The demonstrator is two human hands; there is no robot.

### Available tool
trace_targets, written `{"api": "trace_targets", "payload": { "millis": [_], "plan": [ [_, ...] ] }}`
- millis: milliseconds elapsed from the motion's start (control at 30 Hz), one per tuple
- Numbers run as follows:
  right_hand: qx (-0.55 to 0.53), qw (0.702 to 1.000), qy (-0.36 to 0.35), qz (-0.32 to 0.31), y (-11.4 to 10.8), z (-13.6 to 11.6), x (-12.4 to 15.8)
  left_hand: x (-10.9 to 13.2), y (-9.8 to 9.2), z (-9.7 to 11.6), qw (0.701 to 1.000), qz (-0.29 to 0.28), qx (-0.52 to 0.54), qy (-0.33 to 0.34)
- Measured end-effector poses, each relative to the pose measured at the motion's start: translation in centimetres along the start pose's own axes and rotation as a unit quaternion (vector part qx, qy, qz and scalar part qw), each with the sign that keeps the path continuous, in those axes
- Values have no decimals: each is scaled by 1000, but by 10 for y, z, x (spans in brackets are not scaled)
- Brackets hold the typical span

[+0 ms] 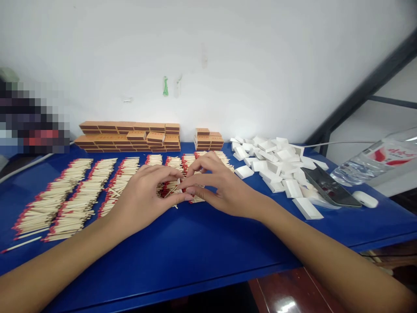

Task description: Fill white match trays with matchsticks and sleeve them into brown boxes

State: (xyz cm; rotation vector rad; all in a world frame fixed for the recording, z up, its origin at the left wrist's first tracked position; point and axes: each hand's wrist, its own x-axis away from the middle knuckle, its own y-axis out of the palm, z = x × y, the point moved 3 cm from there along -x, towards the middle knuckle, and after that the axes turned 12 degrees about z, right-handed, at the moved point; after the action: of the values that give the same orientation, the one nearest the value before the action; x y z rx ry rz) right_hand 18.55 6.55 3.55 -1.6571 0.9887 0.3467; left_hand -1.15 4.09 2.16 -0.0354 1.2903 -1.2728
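Above the front part of the blue table, my left hand (143,191) and my right hand (218,184) meet, fingers curled and thumbs close together. Between their fingertips shows a small white matchbox tray (180,185), mostly covered by the fingers. Both hands are closed on it. Behind and under the hands lie rows of red-tipped matches (154,160), partly hidden by them. To the left, more long rows of matches (80,195) run toward the front, some sticks lying askew. Whether the tray holds matches cannot be made out.
Orange-brown matchboxes (130,141) stand stacked along the wall, with a smaller stack (209,140) to their right. A heap of white trays (276,161) covers the right side. Beyond it are a phone (329,184), a white earphone case (365,199) and a water bottle (374,158).
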Motion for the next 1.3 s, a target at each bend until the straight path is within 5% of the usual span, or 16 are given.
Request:
{"api": "trace_targets", "payload": {
  "millis": [400, 600, 900, 1300],
  "plan": [
    [-3, 1000, 20, 11, -12, 13, -1, 1, -1, -3, 999, 34, 7, 7],
    [115, 987, 65, 90, -26, 46, 1, 0, -3, -3, 999, 45, 0, -27],
    [220, 964, 146, -40, -22, 94, 15, -1, -4, -3, 998, 49, -3, -31],
    [236, 958, 161, -18, -8, 102, 15, 0, -4, -2, 999, 37, -13, -25]
  ]
}}
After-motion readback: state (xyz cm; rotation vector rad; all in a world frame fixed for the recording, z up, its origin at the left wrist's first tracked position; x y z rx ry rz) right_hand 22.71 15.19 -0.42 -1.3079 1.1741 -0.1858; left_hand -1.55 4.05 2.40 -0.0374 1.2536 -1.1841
